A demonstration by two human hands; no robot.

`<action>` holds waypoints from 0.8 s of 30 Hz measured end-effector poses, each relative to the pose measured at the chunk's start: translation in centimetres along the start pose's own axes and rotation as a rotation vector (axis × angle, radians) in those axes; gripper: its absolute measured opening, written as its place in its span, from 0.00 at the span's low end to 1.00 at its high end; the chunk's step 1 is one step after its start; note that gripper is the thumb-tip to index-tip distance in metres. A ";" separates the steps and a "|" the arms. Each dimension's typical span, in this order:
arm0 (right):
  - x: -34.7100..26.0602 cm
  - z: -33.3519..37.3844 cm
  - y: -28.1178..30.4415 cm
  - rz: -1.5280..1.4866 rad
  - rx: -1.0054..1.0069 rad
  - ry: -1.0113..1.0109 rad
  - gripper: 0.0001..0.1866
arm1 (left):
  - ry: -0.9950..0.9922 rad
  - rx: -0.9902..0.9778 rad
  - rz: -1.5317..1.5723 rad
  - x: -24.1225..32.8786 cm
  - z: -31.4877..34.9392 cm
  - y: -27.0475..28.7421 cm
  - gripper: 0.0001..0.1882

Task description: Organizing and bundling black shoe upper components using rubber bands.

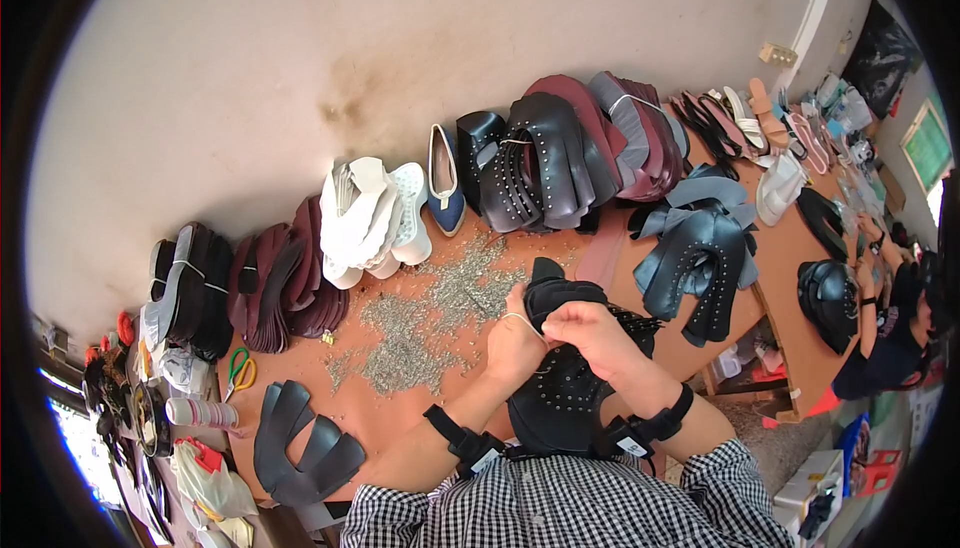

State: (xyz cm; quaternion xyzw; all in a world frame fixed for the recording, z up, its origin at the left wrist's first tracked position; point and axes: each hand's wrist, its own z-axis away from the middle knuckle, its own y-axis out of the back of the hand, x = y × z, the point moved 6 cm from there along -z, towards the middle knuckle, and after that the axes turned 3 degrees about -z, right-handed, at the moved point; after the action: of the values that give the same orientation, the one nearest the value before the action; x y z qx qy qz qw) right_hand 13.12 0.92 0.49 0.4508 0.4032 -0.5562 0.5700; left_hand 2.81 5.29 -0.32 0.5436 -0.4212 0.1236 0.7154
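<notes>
Close to my chest is a bundle of black studded shoe uppers (556,400), with its upper end between my hands. My left hand (512,346) is closed around the left side of that bundle. A thin pale band (519,318) loops over its fingers and stretches toward my right hand (592,336). The right fingers are pinched together at the band's other end, over the black pieces; their tips are partly hidden. Small metal studs (410,333) lie scattered in a wide heap on the brown table (385,448), just left of my hands.
Along the wall stand stacked black studded uppers (545,163), maroon pieces (285,283), white soles (375,213) and a navy shoe (446,188). Scissors (240,370) and loose black uppers (300,448) lie left. Dark studded uppers (695,258) sit right; another person (890,318) works beyond.
</notes>
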 end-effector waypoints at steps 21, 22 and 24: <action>-0.6 0.5 0.2 -0.712 -0.108 -0.200 0.06 | 0.015 0.022 -0.026 0.2 0.2 -0.2 0.37; -0.5 0.8 -0.1 -0.611 -0.208 -0.231 0.07 | 0.015 -0.034 -0.062 0.4 0.3 -0.5 0.33; -1.5 1.2 -0.1 -0.136 -0.208 -0.177 0.11 | 0.012 -0.094 -0.100 0.4 0.3 -1.0 0.30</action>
State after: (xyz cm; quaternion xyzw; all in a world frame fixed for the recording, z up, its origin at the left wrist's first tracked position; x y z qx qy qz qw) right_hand 12.86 0.16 2.25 0.3103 0.4365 -0.5861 0.6080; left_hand 3.54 4.49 -0.68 0.5291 -0.3948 0.0712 0.7477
